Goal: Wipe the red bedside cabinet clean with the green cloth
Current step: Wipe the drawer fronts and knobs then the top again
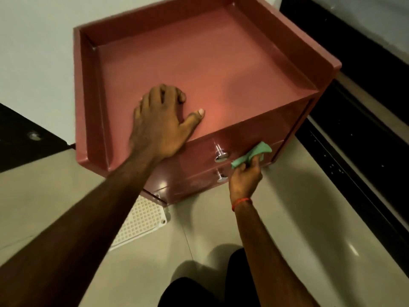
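The red bedside cabinet [199,54] stands on the floor in front of me, its top rimmed by raised edges on three sides. My left hand [161,125] rests flat on the top near the front edge, fingers spread, holding nothing. My right hand [245,178] grips the crumpled green cloth [252,155] and presses it against the upper drawer front, just right of the upper chrome knob [220,155]. A second chrome knob [221,177] sits on the lower drawer, left of my right hand.
A white perforated plate [141,220] lies on the beige tiled floor [309,218] below the cabinet's front left corner. A dark stone strip [365,120] runs along the right. White wall [33,41] lies behind and left. My dark-clothed knees [199,289] show at the bottom.
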The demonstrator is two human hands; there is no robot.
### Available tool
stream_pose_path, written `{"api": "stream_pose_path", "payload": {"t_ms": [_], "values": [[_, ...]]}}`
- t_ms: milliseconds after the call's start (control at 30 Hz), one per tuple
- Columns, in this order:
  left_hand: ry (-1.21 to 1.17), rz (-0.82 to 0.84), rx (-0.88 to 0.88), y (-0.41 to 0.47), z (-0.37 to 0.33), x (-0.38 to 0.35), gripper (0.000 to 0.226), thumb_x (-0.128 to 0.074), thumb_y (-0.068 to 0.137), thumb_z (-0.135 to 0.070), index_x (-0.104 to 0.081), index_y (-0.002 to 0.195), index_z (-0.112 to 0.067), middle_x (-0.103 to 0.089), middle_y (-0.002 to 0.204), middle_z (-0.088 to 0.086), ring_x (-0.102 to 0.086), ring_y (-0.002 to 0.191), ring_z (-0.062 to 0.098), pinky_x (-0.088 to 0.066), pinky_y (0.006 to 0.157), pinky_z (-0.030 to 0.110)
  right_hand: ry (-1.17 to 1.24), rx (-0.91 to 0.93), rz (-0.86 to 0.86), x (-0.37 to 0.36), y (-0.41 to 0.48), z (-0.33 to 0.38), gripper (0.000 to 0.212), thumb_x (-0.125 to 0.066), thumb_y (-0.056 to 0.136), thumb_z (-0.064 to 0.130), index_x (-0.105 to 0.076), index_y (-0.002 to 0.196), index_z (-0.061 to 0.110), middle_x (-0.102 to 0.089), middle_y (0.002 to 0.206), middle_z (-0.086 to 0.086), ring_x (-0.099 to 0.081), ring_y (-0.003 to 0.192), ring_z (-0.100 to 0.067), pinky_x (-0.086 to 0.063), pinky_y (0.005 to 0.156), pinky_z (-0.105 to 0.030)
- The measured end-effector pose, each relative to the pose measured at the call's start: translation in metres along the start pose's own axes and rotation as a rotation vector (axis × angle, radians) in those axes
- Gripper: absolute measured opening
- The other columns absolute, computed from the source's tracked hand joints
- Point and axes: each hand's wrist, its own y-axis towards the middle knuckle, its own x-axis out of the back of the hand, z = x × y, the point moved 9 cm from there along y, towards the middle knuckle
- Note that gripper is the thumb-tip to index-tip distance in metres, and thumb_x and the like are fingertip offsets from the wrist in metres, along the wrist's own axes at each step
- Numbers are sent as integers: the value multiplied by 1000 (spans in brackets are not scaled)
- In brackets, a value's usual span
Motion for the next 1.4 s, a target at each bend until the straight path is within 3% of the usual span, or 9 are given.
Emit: {"api": "stream_pose_path", "payload": {"t_ms": [100, 300, 433, 600, 767, 867, 967, 1100, 1400], "values": [[-1, 5, -4, 1, 0, 0, 52, -47, 90, -71, -49, 120, -29, -50, 128, 2, -48, 123, 29, -38, 106, 48, -33, -149, 54, -14, -3, -32, 26, -42, 92, -7, -58, 114, -7, -65, 98, -17, -55, 84, -19, -36, 72, -12], [9, 12, -20, 0, 0, 0, 55, -40, 91, -75, -49, 121, -29, -50, 126, -1, -48, 121, 25, -40, 106, 49, 151, -445, 201, -38, -9, -92, 29, -44, 90, -6, -59, 113, 4, -66, 116, -18, -62, 95, -27, -52, 91, -40], [1, 14, -16, -1, -3, 1, 55, -40, 91, -75, -49, 121, -30, -50, 127, -2, -49, 123, 25, -40, 107, 49, 445, -659, 318, -49, -13, -92, 39, -32, 88, -16, -58, 98, 11, -65, 92, -17, -63, 70, -29, -57, 60, -45], [-5, 8, 13, -1, -1, 1, 55, -42, 88, -75, -51, 120, -30, -51, 127, -3, -48, 124, 25, -37, 109, 46, 272, -316, 76, -32, -25, -33, 44, -40, 84, -8, -59, 122, 4, -64, 115, -12, -64, 93, -25, -54, 89, -30], [-8, 5, 6, 0, -1, 0, 55, -41, 88, -74, -51, 119, -29, -51, 127, -3, -48, 124, 25, -38, 108, 46, 156, -40, 313, -62, -151, 2, 45, -41, 89, 1, -49, 133, -7, -58, 107, -4, -53, 95, 2, -39, 87, -2], [-2, 14, -17, 1, 1, -1, 55, -40, 91, -74, -49, 121, -29, -50, 129, -3, -47, 124, 22, -37, 110, 46, 47, -305, 539, -111, -213, -68, 42, -39, 96, -3, -47, 137, 1, -66, 118, -12, -63, 106, -17, -47, 97, -24], [-22, 16, -18, 1, 3, -2, 52, -43, 92, -73, -49, 121, -30, -49, 128, -5, -46, 124, 20, -36, 111, 47, 196, -682, 348, -118, -209, -108, 29, -39, 99, -2, -63, 112, 7, -64, 113, -31, -62, 95, -28, -51, 80, -27], [-7, 24, -12, 1, 2, -4, 51, -44, 92, -73, -48, 119, -30, -47, 128, -5, -45, 124, 20, -36, 111, 46, 668, -949, 115, -109, -153, -101, 34, -32, 100, 6, -61, 82, 11, -68, 76, -18, -64, 58, -26, -51, 50, -26], [4, 6, -20, 0, 2, -4, 52, -44, 93, -72, -49, 121, -29, -49, 129, -2, -46, 126, 24, -38, 110, 50, 239, -384, 151, -80, -140, -48, 34, -45, 91, -10, -57, 123, -6, -65, 115, -18, -62, 103, -26, -47, 96, -33]]}}
